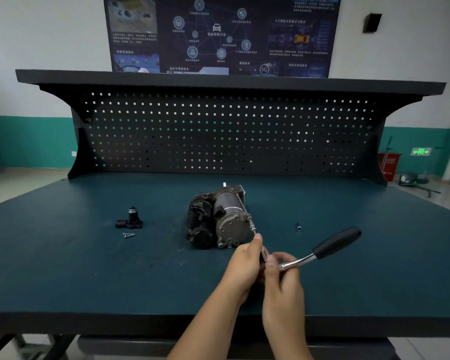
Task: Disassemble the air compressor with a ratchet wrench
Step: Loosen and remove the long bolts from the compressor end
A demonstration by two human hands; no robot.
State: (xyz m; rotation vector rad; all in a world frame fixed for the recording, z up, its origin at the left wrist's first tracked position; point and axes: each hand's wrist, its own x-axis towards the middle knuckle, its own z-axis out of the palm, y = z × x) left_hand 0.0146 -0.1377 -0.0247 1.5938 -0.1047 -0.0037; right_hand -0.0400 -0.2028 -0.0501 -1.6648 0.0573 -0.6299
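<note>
The air compressor (218, 219) sits mid-table (89, 268), just beyond both hands. The left hand (244, 263) pinches the ratchet wrench (335, 242) by its thin extension (tip at the compressor's near right corner). The right hand (281, 275) curls round the wrench head, black handle jutting right.

The person's left hand (244, 261) and right hand (281, 278) are bare. The left forearm (205, 323) and right forearm (290, 331) are bare too, uncovered right down to the near edge of view.
</note>
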